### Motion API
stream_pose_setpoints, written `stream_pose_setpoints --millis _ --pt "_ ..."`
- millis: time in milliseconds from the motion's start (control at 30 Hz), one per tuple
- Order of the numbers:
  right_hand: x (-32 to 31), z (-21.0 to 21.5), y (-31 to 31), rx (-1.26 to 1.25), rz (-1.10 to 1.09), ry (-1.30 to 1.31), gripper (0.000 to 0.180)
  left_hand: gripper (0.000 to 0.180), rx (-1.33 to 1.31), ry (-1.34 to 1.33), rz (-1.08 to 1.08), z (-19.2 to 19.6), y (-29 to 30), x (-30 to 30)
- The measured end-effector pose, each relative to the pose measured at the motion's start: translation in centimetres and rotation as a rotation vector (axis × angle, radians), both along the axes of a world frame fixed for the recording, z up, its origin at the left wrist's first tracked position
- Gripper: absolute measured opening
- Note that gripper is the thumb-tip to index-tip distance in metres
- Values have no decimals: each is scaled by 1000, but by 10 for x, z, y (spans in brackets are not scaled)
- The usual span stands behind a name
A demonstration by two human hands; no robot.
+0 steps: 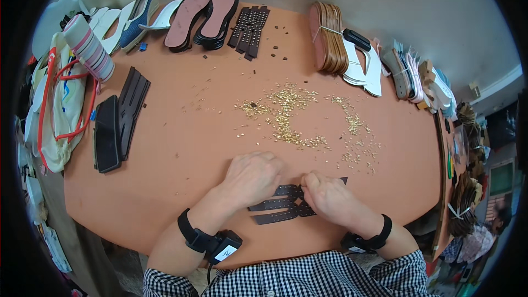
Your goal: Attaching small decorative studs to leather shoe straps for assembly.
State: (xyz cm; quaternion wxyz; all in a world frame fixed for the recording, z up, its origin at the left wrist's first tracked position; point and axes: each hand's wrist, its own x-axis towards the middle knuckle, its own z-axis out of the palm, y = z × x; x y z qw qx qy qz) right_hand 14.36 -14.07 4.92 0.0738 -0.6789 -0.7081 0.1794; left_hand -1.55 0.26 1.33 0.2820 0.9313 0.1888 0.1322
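Note:
A dark, slotted shoe-upper piece (275, 205) with rows of small pale dots lies on the table in front of me. My left hand (256, 171) is over its far left edge, with the fingers curled together; what they hold, if anything, is hidden. My right hand (328, 195) is closed over its right part, thumb and fingertips pinched near the far edge. Whatever is in that pinch is too small to make out. Just beyond both hands, many small gold studs (289, 113) lie in loose heaps, with a second scatter (355, 126) to their right.
A stack of dark strap pieces (135, 107) and a black rectangular case (107, 135) lie at left. Pink-topped soles (220, 14), a studded upper stack (250, 27) and a tied sole bundle (330, 36) stand at the back. A striped roll (91, 49) leans beside a bag.

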Motion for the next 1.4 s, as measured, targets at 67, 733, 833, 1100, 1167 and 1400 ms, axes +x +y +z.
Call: stream_pose_setpoints --millis 67,733,833,1100,1167,1400 --pt "-1 0 1 -16 11 -42 16 8 0 11 0 -1 0 0" --pt "3 3 13 -110 10 30 13 10 0 17 8 -1 0 1" --pt "6 3 14 -153 -24 84 14 10 9 13 9 0 -1 0" --pt "13 2 27 -277 -117 210 9 9 1 66 7 3 0 1" --pt "12 3 31 -347 -150 236 9 10 -6 95 10 3 1 2" --pt "12 0 31 -298 -96 227 9 13 -44 133 -5 9 1 0"
